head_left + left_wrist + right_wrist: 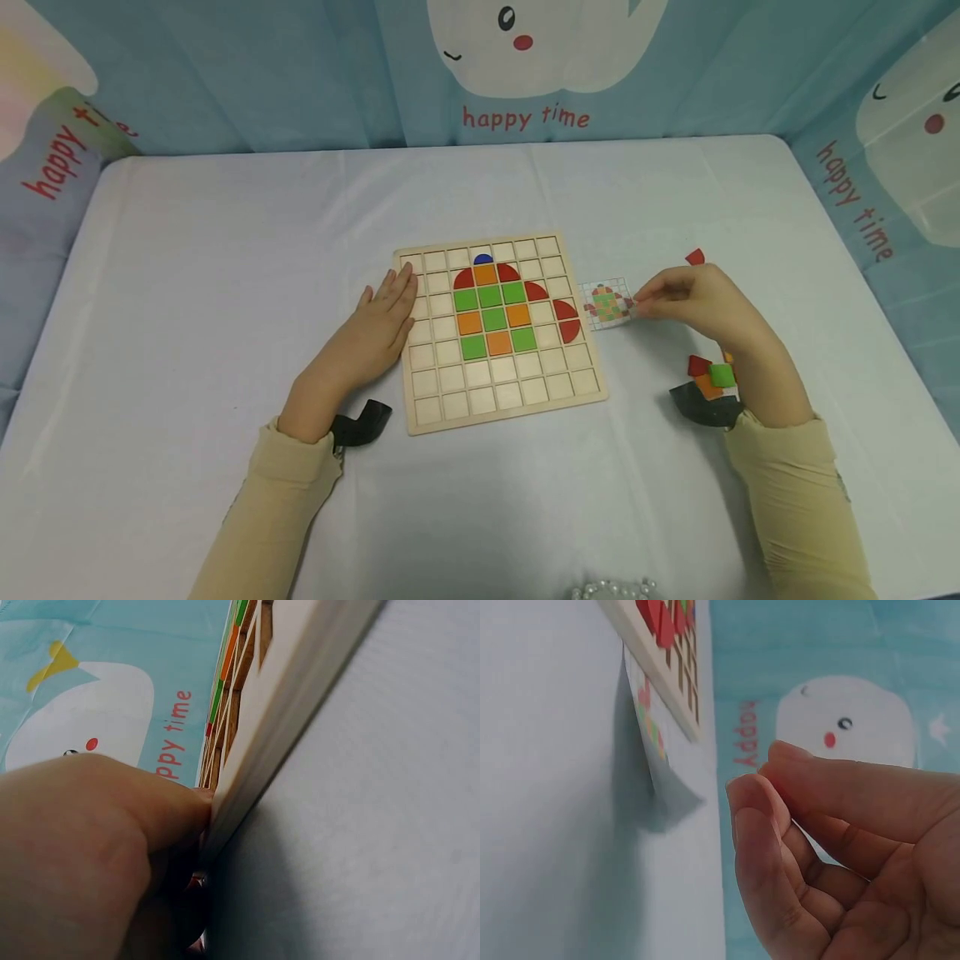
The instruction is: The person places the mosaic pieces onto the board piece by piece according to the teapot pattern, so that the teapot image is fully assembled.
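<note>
My left hand [371, 333] rests on the left edge of a wooden grid board [450, 379], fingers extended. In the left wrist view the thumb [169, 810] meets the board's rim. Green squares [489, 296], orange squares [498, 342] and red rounded pieces [565, 310] sit in the board's cells, with a blue half-round piece [483, 259] at the top. To the right lies a small printed pattern card [606, 303], its near corner raised. My right hand [697, 300] is beside that corner, thumb and fingertips together; the right wrist view shows a gap between them and the card.
Loose red, orange and green pieces [722, 376] lie by the right wrist, partly hidden by the forearm and a black wrist mount [705, 406]. A red piece [695, 257] lies beyond the right hand. White beads [613, 590] show at the bottom edge.
</note>
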Available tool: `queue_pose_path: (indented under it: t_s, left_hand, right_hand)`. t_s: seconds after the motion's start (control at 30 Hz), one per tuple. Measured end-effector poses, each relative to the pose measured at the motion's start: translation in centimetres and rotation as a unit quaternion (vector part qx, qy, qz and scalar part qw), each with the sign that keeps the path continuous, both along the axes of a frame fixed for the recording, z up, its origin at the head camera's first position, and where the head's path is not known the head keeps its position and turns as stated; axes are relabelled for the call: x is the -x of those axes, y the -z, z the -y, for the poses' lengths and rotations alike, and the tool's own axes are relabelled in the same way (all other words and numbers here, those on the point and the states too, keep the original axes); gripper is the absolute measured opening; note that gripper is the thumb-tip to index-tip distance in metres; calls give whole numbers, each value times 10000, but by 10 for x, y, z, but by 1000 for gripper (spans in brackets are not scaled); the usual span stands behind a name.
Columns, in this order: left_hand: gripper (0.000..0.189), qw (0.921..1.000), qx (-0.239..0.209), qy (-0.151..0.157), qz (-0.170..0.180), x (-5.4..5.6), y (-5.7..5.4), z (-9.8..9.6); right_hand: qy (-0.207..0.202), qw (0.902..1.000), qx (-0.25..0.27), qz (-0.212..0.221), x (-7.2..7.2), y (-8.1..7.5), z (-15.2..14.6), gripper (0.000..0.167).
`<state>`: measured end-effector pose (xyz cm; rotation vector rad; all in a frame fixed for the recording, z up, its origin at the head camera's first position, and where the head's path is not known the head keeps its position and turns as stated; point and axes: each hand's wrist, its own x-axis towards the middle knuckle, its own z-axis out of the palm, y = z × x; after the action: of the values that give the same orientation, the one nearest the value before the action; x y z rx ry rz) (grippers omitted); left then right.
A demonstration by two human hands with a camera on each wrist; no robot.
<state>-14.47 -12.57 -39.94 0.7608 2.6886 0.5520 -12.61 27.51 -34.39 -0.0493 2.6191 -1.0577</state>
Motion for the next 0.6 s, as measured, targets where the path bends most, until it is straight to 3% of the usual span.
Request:
queue_pose_path:
  t_s: [0.6]
  left_hand:
    - [55,10000,31,5,5,1,2,-1]
  right_hand:
    - [652,9960,-516,317,-27,0,-49,35]
